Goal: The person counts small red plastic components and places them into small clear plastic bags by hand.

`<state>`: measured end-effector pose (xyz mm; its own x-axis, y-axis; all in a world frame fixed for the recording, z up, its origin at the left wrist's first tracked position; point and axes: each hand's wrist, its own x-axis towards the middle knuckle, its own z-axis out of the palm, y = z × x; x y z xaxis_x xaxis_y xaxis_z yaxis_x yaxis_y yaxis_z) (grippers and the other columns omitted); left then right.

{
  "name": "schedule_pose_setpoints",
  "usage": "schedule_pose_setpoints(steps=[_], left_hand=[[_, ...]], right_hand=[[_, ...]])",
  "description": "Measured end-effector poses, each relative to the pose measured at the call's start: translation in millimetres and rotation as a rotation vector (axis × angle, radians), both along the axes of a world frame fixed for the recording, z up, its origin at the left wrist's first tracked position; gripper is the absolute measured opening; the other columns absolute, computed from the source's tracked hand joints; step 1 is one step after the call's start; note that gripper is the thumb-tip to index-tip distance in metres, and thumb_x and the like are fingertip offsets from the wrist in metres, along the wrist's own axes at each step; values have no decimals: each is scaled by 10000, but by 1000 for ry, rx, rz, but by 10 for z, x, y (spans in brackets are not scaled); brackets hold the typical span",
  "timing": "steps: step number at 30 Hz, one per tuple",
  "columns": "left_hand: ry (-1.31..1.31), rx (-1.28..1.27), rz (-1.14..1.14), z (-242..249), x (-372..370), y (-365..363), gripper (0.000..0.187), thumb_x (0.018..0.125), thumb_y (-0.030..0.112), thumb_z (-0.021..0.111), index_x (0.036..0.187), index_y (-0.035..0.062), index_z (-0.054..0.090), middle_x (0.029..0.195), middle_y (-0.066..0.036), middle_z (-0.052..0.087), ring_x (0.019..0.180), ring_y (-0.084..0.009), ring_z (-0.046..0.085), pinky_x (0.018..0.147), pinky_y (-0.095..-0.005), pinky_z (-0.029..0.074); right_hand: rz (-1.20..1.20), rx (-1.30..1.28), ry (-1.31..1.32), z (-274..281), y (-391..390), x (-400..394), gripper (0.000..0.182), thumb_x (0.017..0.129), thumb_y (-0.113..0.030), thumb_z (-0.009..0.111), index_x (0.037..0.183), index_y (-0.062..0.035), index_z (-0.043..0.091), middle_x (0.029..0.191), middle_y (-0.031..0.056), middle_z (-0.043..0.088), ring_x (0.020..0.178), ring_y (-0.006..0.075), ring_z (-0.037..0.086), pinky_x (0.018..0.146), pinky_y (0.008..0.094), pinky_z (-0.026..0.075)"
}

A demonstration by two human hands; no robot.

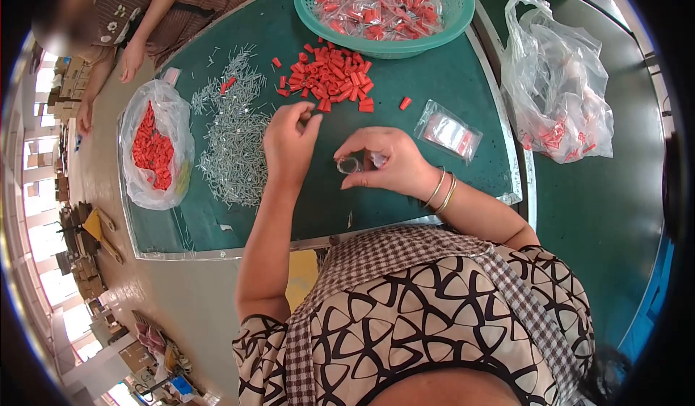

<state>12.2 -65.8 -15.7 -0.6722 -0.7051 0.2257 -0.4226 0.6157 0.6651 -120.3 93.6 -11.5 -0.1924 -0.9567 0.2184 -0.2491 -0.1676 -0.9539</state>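
My left hand (288, 141) is closed, thumb against the curled fingers, at the near edge of a pile of red tapered plastic plugs (329, 76). I cannot tell what, if anything, it pinches. To its left lies a heap of metal screws (235, 145). My right hand (391, 161), with two bangles at the wrist, curls around a small clear round plastic piece (350, 165), its ring-shaped end facing left between thumb and fingers. A single red plug (405, 103) and a flat clear packet (449, 132) lie beyond the right hand.
A green basket (308, 18) of bagged red plugs stands at the table's far edge. A plastic bag of red plugs (153, 149) sits at the left edge. Another clear bag (554, 80) rests on the right-hand surface. Across the table, a person (137, 22) is at upper left.
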Motion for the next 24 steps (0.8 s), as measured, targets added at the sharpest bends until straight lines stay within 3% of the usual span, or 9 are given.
schedule_pose_setpoints(steps=[1,4,14,17,21,24], left_hand=[[-31,-40,-24,-89,-75,-41,233,804,155,727,980,19,656,882,-118,631,727,-272,612,681,-378,494],[-159,-253,0,-242,-240,-74,249,810,181,724,983,22,641,904,-136,614,804,-324,622,704,-415,491],[-328,-349,-10,-194,-140,-126,229,793,109,688,1005,29,658,875,-140,631,774,-332,633,704,-418,507],[-188,-323,-59,-198,-28,-164,218,807,59,663,1020,17,648,857,-132,625,727,-313,639,652,-400,519],[25,55,16,22,171,-5,212,775,-18,692,980,31,661,827,-75,613,640,-158,582,597,-294,486],[91,77,-110,316,270,217,196,773,-23,693,958,34,657,828,-64,615,643,-145,580,597,-285,486]], right_hand=[[-14,13,-30,-12,-4,-7,369,676,-186,859,998,-106,697,901,12,690,820,161,640,707,283,513],[-49,26,-73,-30,-22,-56,361,680,-188,857,993,-108,695,899,3,693,832,154,637,706,282,513],[-54,101,-95,-29,-40,-36,367,699,-190,852,1018,-101,694,906,-8,697,831,116,622,671,266,497],[-68,127,-108,-21,-47,-42,372,702,-187,847,1028,-95,692,913,-1,701,830,115,623,680,266,493],[-99,65,-125,-135,-89,-44,378,702,-179,843,1033,-83,690,928,13,709,826,125,629,721,272,492],[-85,119,-122,-123,-101,-29,385,700,-177,843,1037,-71,689,934,22,712,828,138,636,743,275,489]])
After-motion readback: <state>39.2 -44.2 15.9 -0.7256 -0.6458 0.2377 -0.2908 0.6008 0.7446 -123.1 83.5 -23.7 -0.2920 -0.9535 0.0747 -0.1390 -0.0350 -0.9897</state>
